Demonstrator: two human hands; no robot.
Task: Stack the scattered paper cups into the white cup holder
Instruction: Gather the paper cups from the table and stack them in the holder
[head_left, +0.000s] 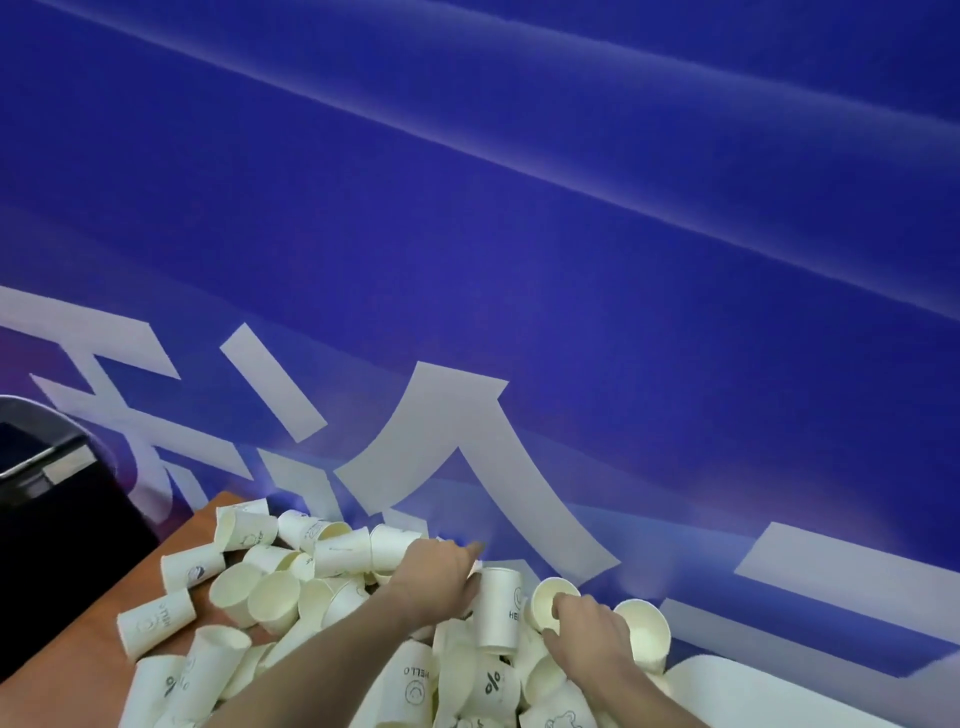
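Reaching into the heap, the left hand (436, 569) lies palm down over the far cups, its fingers stretched toward the blue wall; the thumb side touches an upside-down cup (497, 609) marked HELLO, but whether it truly grips that cup or only rests against it I cannot tell. Just right of it, the right hand (587, 626) pinches the rim of an open cup (551, 603), with a finger hooked inside its mouth and the rest curled round the outside. Another open cup (644, 626) sits just right of that hand, mouth facing up and toward us. Both forearms come in from the near edge, crossing over more cups, one printed with a percent sign (492, 682) and one with a smiley and HELLO (414, 680). The pile of cups (270, 597) spreads left from the hands across the table (93, 660), an orange-brown top whose bare part shows at the near left; most cups lie on their sides, a few apart from the heap near the left edge. A dark chair (47, 519) stands at the far left beside the table. Behind everything hangs a blue wall (519, 208) with large pale characters. A white curved surface (753, 691) shows at the near right, close to the right wrist; I cannot tell what it is.
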